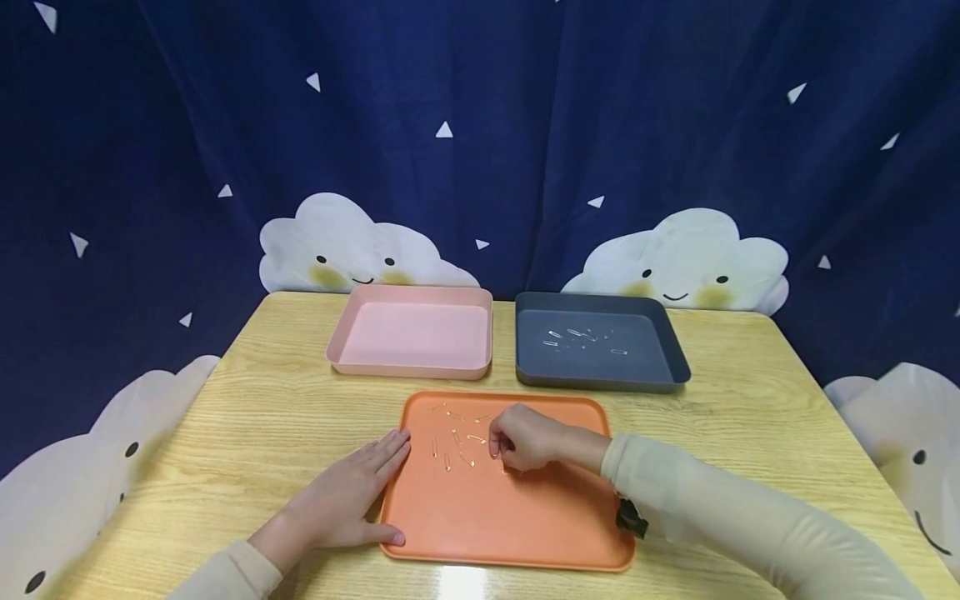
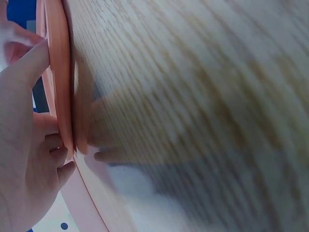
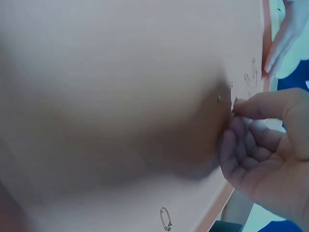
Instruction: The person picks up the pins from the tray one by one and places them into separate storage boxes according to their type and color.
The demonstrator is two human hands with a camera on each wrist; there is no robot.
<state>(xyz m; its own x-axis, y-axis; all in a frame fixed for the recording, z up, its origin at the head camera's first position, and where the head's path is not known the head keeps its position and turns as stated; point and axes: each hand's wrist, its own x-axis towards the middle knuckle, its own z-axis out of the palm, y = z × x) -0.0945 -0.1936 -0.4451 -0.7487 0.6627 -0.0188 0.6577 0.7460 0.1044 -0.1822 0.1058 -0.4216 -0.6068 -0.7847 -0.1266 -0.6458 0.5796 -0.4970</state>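
An orange tray [image 1: 517,521] lies on the table with several small gold safety pins [image 1: 447,462] scattered over its left and middle. My left hand [image 1: 351,492] rests at the tray's left side, fingers extended onto the rim and thumb lower down the same edge. Over the middle of the tray, my right hand [image 1: 528,437] pinches a safety pin [image 3: 234,113] between thumb and index finger; most of the pin is hidden by the fingertips. The other right fingers are curled. In the right wrist view, a lone safety pin [image 3: 165,219] lies apart from the cluster.
Behind the orange tray, a pink tray [image 1: 408,371] stands at the left. A dark grey tray [image 1: 600,379] stands beside it at the right, holding several silver safety pins [image 1: 618,352]. A dark blue curtain [image 1: 495,167] with cloud prints hangs behind the wooden table [image 1: 285,400].
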